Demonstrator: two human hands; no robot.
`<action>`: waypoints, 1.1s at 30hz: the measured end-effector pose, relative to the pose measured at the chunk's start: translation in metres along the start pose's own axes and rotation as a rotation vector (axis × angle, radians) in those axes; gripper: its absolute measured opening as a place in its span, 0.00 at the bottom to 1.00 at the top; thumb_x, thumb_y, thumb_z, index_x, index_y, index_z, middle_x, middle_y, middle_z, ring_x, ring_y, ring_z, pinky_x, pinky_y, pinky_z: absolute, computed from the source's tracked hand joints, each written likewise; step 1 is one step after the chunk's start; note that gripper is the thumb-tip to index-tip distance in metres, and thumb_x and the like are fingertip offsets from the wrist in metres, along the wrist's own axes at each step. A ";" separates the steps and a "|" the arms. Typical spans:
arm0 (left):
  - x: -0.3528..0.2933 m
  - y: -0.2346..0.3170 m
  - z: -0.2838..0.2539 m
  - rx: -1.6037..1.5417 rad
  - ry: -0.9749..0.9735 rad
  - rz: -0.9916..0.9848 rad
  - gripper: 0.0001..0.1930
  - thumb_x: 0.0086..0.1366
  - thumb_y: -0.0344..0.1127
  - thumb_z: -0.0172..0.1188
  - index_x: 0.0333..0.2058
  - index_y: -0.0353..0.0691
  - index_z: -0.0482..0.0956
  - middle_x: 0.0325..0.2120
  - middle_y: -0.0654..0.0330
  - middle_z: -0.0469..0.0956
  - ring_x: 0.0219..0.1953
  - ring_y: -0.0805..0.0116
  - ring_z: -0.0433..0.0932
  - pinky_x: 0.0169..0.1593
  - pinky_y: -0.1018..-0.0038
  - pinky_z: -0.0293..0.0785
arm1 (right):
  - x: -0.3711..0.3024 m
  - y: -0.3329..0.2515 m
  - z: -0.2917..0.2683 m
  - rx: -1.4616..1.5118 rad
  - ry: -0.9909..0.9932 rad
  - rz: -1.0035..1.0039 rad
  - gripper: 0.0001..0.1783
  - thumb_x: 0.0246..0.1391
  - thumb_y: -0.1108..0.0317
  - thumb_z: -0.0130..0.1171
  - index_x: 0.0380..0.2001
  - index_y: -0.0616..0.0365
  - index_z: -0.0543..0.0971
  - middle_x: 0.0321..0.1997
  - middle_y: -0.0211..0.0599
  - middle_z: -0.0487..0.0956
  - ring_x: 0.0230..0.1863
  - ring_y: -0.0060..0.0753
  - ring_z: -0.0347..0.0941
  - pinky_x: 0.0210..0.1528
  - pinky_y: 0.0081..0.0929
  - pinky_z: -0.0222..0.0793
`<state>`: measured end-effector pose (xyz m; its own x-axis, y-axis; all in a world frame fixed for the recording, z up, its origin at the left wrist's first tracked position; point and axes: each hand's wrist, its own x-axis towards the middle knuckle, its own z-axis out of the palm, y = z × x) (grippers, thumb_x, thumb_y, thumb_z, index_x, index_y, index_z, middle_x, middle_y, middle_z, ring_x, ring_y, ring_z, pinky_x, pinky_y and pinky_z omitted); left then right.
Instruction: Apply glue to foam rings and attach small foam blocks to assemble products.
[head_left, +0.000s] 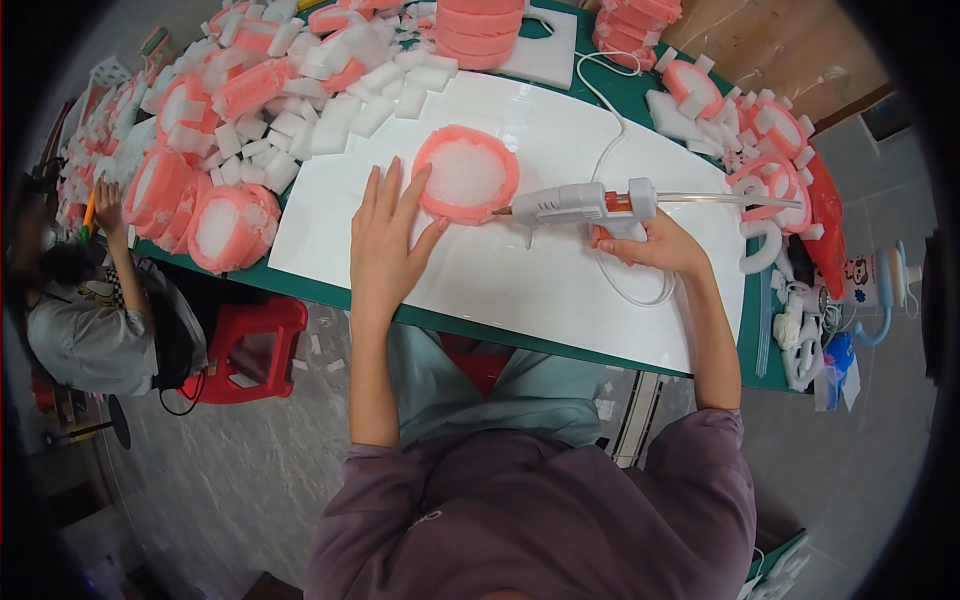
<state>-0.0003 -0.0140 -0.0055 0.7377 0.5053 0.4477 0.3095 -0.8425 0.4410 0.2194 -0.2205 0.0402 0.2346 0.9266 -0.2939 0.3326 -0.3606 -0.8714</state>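
A round pink foam piece with a white middle (466, 174) lies flat on the white sheet (330, 240). My left hand (388, 235) rests at its left side, fingers stretched and apart, with the index fingertip and thumb touching the pink rim. In my right hand (655, 243) is a grey hot glue gun (575, 203), its handle wrapped by my fingers. The gun points left, and its nozzle tip meets or nearly meets the lower right of the rim. A clear glue stick (715, 198) juts from its back end.
White foam blocks (335, 125) and pink foam rings (250, 88) pile up at the left and back. More pink pieces (775, 125) crowd the right end. The gun's white cord (612, 140) loops over the sheet. A person (100, 320) works at left beside a red stool (270, 345).
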 end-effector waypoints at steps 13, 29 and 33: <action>0.001 0.006 -0.008 0.064 -0.105 0.073 0.22 0.52 0.37 0.56 0.48 0.54 0.68 0.57 0.57 0.54 0.58 0.47 0.49 0.54 0.60 0.53 | -0.003 -0.005 -0.001 0.010 -0.010 0.011 0.17 0.41 0.63 0.58 0.36 0.57 0.70 0.29 0.28 0.71 0.25 0.18 0.65 0.20 0.15 0.60; 0.000 0.005 -0.008 0.057 -0.109 0.064 0.22 0.52 0.36 0.55 0.48 0.54 0.68 0.57 0.58 0.54 0.59 0.47 0.49 0.55 0.60 0.52 | -0.004 -0.006 -0.001 -0.122 0.014 -0.012 0.19 0.42 0.61 0.57 0.38 0.58 0.72 0.32 0.31 0.74 0.29 0.23 0.68 0.30 0.18 0.64; 0.000 0.006 -0.009 0.063 -0.102 0.067 0.22 0.52 0.36 0.56 0.48 0.54 0.68 0.57 0.57 0.54 0.58 0.46 0.49 0.54 0.60 0.52 | -0.008 -0.018 -0.003 -0.103 -0.028 0.098 0.18 0.43 0.62 0.56 0.39 0.56 0.73 0.34 0.33 0.75 0.35 0.27 0.69 0.40 0.23 0.63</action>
<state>-0.0039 -0.0177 0.0037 0.8142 0.4289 0.3913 0.2922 -0.8851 0.3621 0.2140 -0.2220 0.0591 0.2457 0.8885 -0.3877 0.4019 -0.4573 -0.7933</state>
